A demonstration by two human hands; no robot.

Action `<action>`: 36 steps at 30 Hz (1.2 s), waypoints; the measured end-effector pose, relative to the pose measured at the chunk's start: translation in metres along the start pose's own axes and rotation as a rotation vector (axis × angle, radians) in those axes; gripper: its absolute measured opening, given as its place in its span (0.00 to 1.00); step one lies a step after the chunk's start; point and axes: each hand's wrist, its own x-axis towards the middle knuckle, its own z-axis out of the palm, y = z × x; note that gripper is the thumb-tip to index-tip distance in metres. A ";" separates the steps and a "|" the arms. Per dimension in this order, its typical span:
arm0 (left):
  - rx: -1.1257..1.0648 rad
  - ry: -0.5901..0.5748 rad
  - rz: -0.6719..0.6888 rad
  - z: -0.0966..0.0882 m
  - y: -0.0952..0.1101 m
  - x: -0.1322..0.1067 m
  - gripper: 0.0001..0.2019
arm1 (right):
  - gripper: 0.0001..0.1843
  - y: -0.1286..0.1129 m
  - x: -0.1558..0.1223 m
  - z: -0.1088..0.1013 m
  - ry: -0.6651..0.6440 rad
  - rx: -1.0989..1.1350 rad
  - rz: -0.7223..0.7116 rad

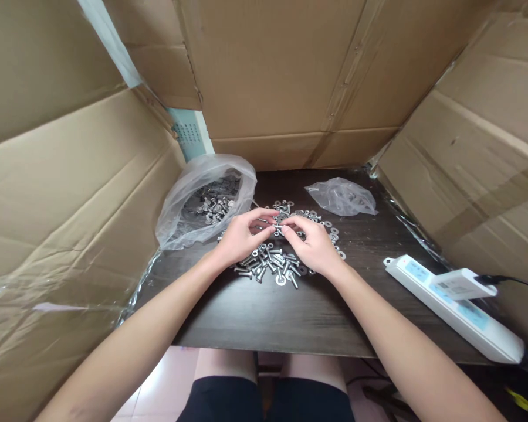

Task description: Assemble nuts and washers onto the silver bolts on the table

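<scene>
Over a pile of loose hardware, my left hand (242, 235) and my right hand (310, 240) meet fingertip to fingertip. Both pinch a small silver bolt (277, 225) between thumb and fingers. Whether a nut or washer sits on it is too small to tell. Loose bolts (268, 261) lie in a heap just below my hands on the dark table. Flat washers (334, 234) and nuts are scattered behind and to the right of my right hand.
An open clear plastic bag (180, 225) of bolts stands at the left. A crumpled plastic bag (345, 196) lies at the back right. A white power strip (457, 308) with a plugged-in adapter (460, 285) rests at the right. Cardboard walls (286, 76) enclose the dark table (264, 319).
</scene>
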 end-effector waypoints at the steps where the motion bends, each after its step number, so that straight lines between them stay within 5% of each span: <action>1: 0.005 0.003 0.008 0.000 0.000 0.000 0.17 | 0.07 0.000 0.000 0.000 -0.001 0.002 0.000; 15: 0.320 -0.047 0.302 -0.001 0.007 -0.003 0.13 | 0.10 0.003 -0.002 0.004 -0.039 -0.052 -0.036; 36: 0.415 -0.052 0.164 -0.001 0.008 -0.005 0.09 | 0.10 -0.002 -0.003 0.004 -0.105 0.017 0.040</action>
